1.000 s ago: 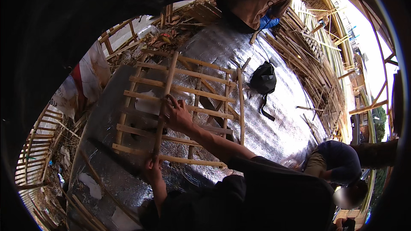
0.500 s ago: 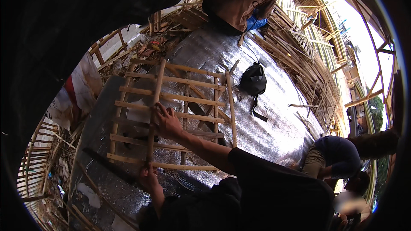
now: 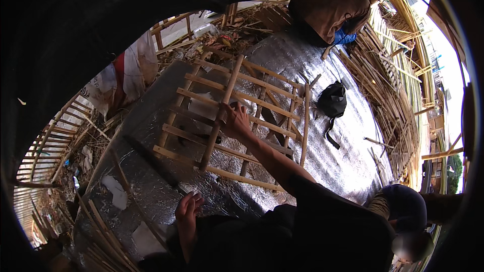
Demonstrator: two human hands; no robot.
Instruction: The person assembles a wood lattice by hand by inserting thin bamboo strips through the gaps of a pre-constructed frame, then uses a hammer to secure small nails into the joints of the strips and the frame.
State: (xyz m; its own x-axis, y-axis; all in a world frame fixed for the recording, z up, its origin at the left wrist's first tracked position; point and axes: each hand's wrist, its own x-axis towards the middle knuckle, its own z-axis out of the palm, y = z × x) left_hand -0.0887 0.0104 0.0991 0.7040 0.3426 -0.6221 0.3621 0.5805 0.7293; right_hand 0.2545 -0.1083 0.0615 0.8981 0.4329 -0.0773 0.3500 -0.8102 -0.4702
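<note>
A black bag with a trailing strap lies on a sunlit silvery sheet near a long heap of split strips. At right, a co-worker in a dark blue top bends low; at left, a pale sack with a red band adjoins a slatted rack.

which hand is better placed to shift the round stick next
Probably the right: the right hand is on the stick, fingers near its middle. The left hand is off it, apart from its near end, so it would have to reach first.
</note>
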